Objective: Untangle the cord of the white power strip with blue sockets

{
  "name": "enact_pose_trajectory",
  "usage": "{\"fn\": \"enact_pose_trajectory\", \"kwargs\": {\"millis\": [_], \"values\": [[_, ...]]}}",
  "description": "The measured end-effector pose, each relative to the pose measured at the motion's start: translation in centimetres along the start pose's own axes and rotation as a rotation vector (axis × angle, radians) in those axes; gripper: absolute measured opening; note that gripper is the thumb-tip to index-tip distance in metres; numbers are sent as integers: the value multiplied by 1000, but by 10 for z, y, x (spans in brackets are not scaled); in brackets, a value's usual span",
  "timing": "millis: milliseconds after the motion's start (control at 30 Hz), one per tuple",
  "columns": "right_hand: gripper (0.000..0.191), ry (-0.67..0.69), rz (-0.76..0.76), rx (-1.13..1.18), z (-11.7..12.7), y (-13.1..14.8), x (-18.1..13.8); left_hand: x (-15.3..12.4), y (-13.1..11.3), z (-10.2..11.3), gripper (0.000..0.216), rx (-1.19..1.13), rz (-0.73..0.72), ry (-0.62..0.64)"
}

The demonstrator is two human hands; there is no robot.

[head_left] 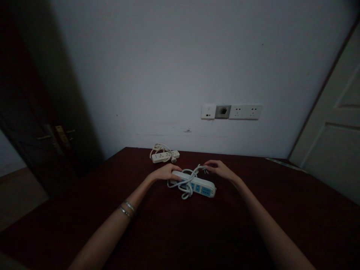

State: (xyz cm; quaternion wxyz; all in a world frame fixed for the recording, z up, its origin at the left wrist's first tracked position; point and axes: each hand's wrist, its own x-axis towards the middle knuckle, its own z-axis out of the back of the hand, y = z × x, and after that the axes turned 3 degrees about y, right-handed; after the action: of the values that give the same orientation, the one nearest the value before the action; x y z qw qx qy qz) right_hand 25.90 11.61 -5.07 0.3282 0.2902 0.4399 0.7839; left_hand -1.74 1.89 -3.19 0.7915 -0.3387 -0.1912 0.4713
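A white power strip (203,187) with blue sockets lies on the dark red table (180,232), its white cable (186,183) looped loosely over it. My left hand (165,172) rests on the strip's left end, fingers curled over it. My right hand (218,168) pinches the cable near its plug (204,170) just behind the strip. A bracelet sits on my left wrist.
A second, cream power strip (164,155) with coiled cord lies at the table's far edge by the wall. Wall sockets (244,111) are mounted above. A dark door (42,112) stands at left, a white door (334,123) at right.
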Motion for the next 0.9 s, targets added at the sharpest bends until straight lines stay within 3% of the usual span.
{"fn": "enact_pose_trajectory", "kwargs": {"millis": [167, 467, 600, 767, 833, 900], "values": [[39, -118, -25, 81, 12, 21, -3, -3, -10, -2, 38, -48, -44, -105], [39, -375, 39, 559, 25, 106, -27, -10, -59, 13, 35, -251, -175, -431], [42, -353, 43, 662, 22, 119, -31, -12, -81, 2, 35, -515, -189, -492], [55, -300, 85, 527, 21, 112, -24, -6, -98, -15, 35, -811, -176, -615], [51, -323, 70, 518, 21, 111, -24, -3, -100, -19, 35, -876, -161, -732], [47, -263, 85, 566, 18, 115, -28, -1, -100, -21, 37, -894, -127, -886]]}}
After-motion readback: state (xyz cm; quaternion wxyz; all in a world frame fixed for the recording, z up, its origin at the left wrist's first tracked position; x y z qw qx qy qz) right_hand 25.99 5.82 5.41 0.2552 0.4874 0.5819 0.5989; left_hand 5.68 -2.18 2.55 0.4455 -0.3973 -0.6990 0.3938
